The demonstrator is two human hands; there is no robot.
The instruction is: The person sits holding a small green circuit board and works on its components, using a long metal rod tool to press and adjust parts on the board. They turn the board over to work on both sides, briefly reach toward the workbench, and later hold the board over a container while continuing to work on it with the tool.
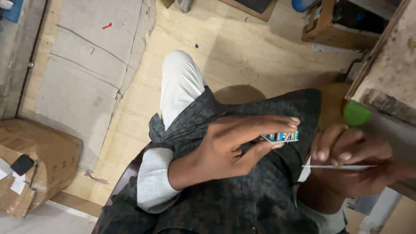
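My left hand (234, 145) reaches across my lap and pinches a small green circuit board (282, 137) between thumb and fingers. The board shows blue and silver parts along its edge. Close to its right, my right hand (353, 158) is curled around a thin white rod-like tool (342, 167) held level, its tip pointing left toward the board. The tool and the board are apart. I sit with a dark patterned garment (242, 195) over my lap and one white-trousered knee (180, 84) raised ahead.
A worn wooden bench edge (385, 82) stands at the right with a green round object (356, 113) beneath it. A cardboard box (34, 164) sits at the lower left on flattened cardboard sheets (82, 65). A wooden crate (333, 26) is at the top right.
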